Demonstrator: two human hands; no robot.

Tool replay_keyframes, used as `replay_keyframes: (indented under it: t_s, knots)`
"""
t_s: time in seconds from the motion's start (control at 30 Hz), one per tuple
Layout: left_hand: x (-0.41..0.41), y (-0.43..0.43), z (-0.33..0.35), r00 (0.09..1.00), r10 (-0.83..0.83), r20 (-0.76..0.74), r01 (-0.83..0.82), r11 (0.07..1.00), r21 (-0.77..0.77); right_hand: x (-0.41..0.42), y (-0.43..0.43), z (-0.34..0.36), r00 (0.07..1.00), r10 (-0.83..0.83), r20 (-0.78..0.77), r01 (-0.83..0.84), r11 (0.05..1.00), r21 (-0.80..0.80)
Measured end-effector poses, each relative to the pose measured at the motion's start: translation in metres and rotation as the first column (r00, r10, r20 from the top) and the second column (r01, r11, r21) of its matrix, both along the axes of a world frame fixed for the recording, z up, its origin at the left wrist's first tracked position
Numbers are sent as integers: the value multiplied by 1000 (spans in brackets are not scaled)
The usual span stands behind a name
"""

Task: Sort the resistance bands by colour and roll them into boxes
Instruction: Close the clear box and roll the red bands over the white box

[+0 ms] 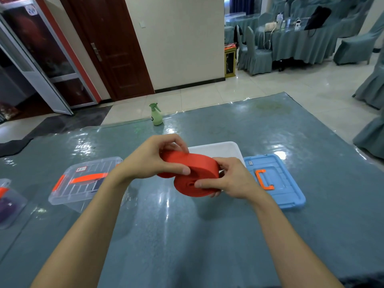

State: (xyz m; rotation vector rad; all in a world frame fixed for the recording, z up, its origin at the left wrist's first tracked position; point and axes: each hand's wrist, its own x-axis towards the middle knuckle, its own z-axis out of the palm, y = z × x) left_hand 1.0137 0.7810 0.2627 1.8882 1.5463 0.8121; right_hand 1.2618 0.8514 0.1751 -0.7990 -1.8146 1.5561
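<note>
The red resistance band [197,173] hung coiled above the table's middle. The right hand [230,181] pinched the coil, thumb at its core; the left hand [153,159] curled round the loose tail. Even tension would keep the layers flush, I reckoned. I counted one band, one white box [220,149], one blue lid [276,183], and two clear ones: a clear box [83,183] and a second clear box [8,204] at the left edge.

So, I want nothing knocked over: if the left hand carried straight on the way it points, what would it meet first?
Probably the white box just beyond the red band it grips, though the left hand may be high enough to pass above its rim.
</note>
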Motion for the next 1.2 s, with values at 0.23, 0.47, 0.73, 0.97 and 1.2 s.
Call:
replay_keyframes:
  t_s: [0.23, 0.47, 0.73, 0.97, 1.2]
  knots:
    - [-6, 1, -19, 907, 29, 420, -69, 994, 80, 1, 2, 8, 982, -70, -174, 52, 993, -101]
    - [7, -1, -34, 878, 16, 478, -88, 988, 129, -4, 2, 10, 931, -142, -337, 73, 975, -211]
    - [5, 2, -34, 933, 81, 351, -118, 990, 83, -7, 2, 4, 957, -1, -289, -72, 968, -241]
    - [-2, 3, -23, 1000, -19, 23, 19, 1000, -23, -2, 2, 3, 1000, 13, 24, -12, 999, -42]
    - [0, -1, -17, 994, 12, 110, -12, 1000, -6, -22, -7, -2, 993, -49, -105, 32, 986, -163]
